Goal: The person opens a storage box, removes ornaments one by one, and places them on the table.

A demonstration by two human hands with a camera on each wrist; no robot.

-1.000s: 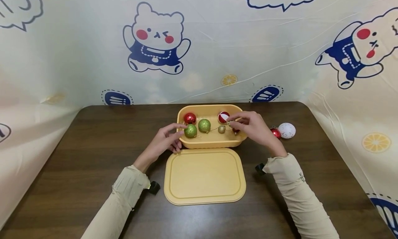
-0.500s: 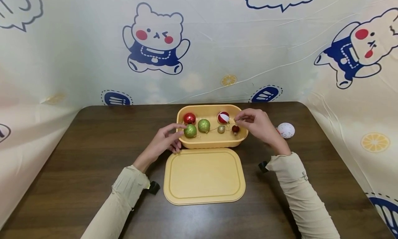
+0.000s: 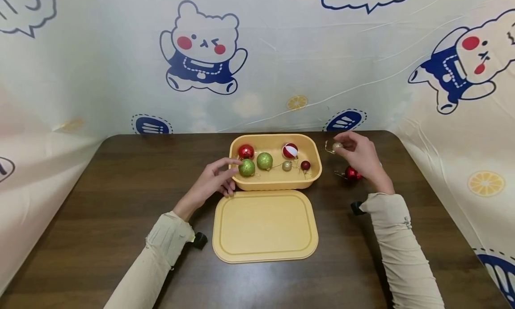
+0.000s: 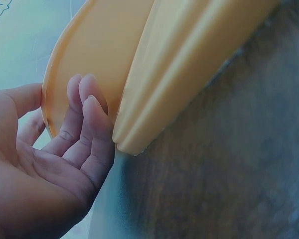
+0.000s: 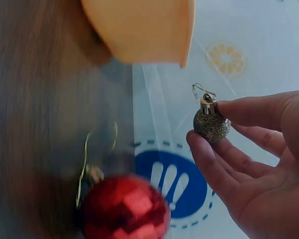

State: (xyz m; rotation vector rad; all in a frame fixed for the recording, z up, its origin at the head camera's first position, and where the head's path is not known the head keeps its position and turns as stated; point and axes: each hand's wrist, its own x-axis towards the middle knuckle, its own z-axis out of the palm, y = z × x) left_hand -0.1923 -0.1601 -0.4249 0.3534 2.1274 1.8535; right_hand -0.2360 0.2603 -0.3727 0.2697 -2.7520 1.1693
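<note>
A yellow box (image 3: 277, 184) holds several Christmas baubles: red (image 3: 246, 150), glittery green (image 3: 246, 167), red-and-white striped (image 3: 290, 150), small gold (image 3: 287, 166) and small dark red (image 3: 305, 165). My left hand (image 3: 213, 179) holds the box's left end, thumb and index finger over the rim; the other fingers lie against the outer wall (image 4: 89, 129). To the right of the box, my right hand (image 3: 360, 156) pinches another small gold bauble (image 5: 213, 124) between thumb and fingers, its wire loop (image 5: 202, 92) pointing toward the box.
The yellow lid (image 3: 265, 226) lies flat in front of the box. A shiny red bauble (image 3: 352, 173) with a wire hook sits on the dark wooden table (image 3: 120, 201) below my right hand. A patterned cloth (image 3: 273, 67) hangs behind the table.
My right hand has moved right, out from over the box's right end, with the small gold bauble. It now covers most of the white speckled ball. My left hand has stayed put.
</note>
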